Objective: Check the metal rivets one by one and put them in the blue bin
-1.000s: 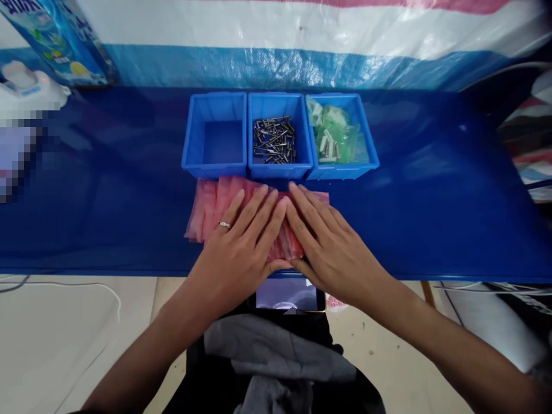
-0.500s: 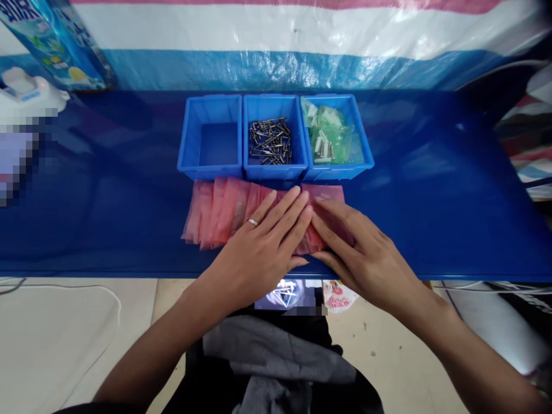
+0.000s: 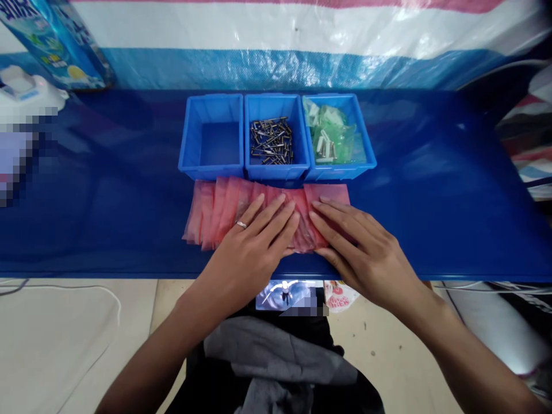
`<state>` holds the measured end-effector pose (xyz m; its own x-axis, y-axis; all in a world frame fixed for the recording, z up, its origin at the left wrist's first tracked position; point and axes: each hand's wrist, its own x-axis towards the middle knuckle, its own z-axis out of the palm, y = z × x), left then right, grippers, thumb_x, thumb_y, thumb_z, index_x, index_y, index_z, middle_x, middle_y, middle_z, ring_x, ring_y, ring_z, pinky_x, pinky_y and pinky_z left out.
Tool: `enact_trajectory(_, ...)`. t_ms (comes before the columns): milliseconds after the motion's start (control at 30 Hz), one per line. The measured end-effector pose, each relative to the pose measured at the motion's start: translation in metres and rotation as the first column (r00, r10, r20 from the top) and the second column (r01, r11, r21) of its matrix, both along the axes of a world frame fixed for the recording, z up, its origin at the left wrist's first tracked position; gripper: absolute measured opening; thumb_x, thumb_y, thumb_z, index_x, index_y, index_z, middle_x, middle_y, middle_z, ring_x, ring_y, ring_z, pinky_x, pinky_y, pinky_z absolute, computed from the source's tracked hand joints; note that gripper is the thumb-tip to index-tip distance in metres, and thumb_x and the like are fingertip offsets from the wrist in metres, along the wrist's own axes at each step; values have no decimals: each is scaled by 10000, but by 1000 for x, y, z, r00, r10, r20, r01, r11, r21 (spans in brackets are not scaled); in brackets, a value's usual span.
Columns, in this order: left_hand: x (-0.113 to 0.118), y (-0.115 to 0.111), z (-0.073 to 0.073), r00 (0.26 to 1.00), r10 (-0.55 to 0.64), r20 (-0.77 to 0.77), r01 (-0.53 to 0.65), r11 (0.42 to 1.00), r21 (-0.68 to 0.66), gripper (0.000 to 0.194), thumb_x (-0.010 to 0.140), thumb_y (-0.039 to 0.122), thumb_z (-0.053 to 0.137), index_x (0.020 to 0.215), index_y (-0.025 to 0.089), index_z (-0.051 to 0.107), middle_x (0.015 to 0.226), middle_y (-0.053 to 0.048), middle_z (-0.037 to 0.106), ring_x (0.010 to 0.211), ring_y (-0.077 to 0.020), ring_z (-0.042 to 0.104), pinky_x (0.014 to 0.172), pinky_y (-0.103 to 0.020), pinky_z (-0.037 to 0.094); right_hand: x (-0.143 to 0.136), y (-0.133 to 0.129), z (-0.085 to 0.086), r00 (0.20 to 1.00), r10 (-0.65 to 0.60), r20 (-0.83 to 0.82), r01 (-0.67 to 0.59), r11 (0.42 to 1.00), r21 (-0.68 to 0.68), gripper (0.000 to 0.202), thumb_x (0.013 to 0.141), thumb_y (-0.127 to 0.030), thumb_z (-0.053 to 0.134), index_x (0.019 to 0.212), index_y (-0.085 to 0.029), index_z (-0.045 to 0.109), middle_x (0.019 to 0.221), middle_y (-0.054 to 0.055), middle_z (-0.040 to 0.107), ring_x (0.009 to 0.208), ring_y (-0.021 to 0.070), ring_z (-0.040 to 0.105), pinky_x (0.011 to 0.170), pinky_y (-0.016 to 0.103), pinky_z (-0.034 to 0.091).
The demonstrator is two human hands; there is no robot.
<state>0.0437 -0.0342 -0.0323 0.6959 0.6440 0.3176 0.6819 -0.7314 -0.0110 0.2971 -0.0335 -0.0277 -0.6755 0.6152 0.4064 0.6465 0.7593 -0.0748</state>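
A row of overlapping pink plastic bags (image 3: 226, 201) lies along the front of the blue table. My left hand (image 3: 259, 241), with a ring on one finger, rests flat across the middle of the row, fingers stretched out. On the row's right end, my right hand (image 3: 362, 241) lies with extended fingers over the last pink bag (image 3: 330, 192); its thumb is at the bag's near edge. Just behind the bags stand three blue bins. The left bin (image 3: 211, 172) is bare inside, the middle one holds rivets (image 3: 272, 141), and the right one holds green plastic bags (image 3: 340, 135) with white pieces.
The blue table (image 3: 431, 218) ends at a front edge close to my wrists. A white device (image 3: 26, 95) and a blue printed pouch (image 3: 64, 46) stand at the back left. Striped sheeting (image 3: 276, 34) hangs behind. Below the edge, a lit screen (image 3: 284, 294) shows above my lap.
My left hand has slid left and slightly toward me, away from my right hand. More of the pink bags between the hands now shows. My right hand stays at the right end, fingers flatter.
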Motion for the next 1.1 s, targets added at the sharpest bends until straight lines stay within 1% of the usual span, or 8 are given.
enact_trajectory(167,4,-3,6,997,62,-47,-62,998,-8,528,1095,351,542,1556,94,524,1644,-70,538,1494,-328,558,1242,-488,574,-1,2,-2,1000,-4,-3,4,1000,19,547,976,-218,771,1464,-32,608,1457,243,682,1375,404,668,1072,586,640)
enact_trajectory(367,7,-6,-6,994,100,37,-101,995,26,472,1083,349,579,1470,79,603,1548,-114,631,1489,-290,581,1273,-469,548,2,1,-2,1000,-29,-12,29,998,51,516,946,-203,804,1417,-54,652,1406,241,713,1318,402,702,1035,572,653)
enact_trajectory(467,14,-5,-7,991,131,27,-132,991,25,481,1095,341,545,1503,87,575,1586,-114,594,1497,-291,575,1265,-491,553,5,3,-1,999,-46,-8,46,997,65,508,938,-206,812,1404,-67,667,1398,239,717,1284,403,719,1002,568,663)
enact_trajectory(633,25,-4,-1,997,80,3,-80,996,42,598,1083,400,563,1577,72,486,1614,-155,557,1537,-338,528,1279,-542,528,17,4,2,1000,-8,-1,8,998,-66,541,969,-186,763,1482,-94,619,1563,215,612,1497,389,571,1174,586,586)
enact_trajectory(767,36,5,-10,997,14,70,-17,999,32,572,1064,346,607,1551,63,510,1578,-153,595,1477,-299,595,1286,-502,526,25,0,0,996,-11,-85,-4,985,-171,608,973,-83,719,1555,-84,545,1616,188,569,1581,293,485,1324,482,460)
enact_trajectory(833,38,10,-14,994,2,111,-7,999,44,538,1061,310,611,1517,33,534,1548,-152,623,1462,-277,609,1292,-469,522,26,0,-3,994,-43,-103,24,984,-176,639,970,-104,735,1575,-100,530,1620,190,562,1566,282,507,1321,470,463)
enact_trajectory(1000,16,8,-5,993,-74,97,80,995,-57,735,1006,488,677,1561,47,481,1664,-174,491,1588,-324,461,1344,-530,453,24,6,-4,998,-38,-52,33,995,-94,649,951,-257,805,1535,-92,576,1567,230,598,1479,368,588,1186,571,581)
enact_trajectory(1100,-5,4,3,992,-77,97,90,987,-134,621,1038,375,653,1568,100,482,1687,-139,470,1612,-330,422,1346,-574,441,18,9,-1,1000,4,-31,-6,999,-54,681,935,-351,829,1510,-72,593,1539,240,622,1452,400,606,1145,605,600)
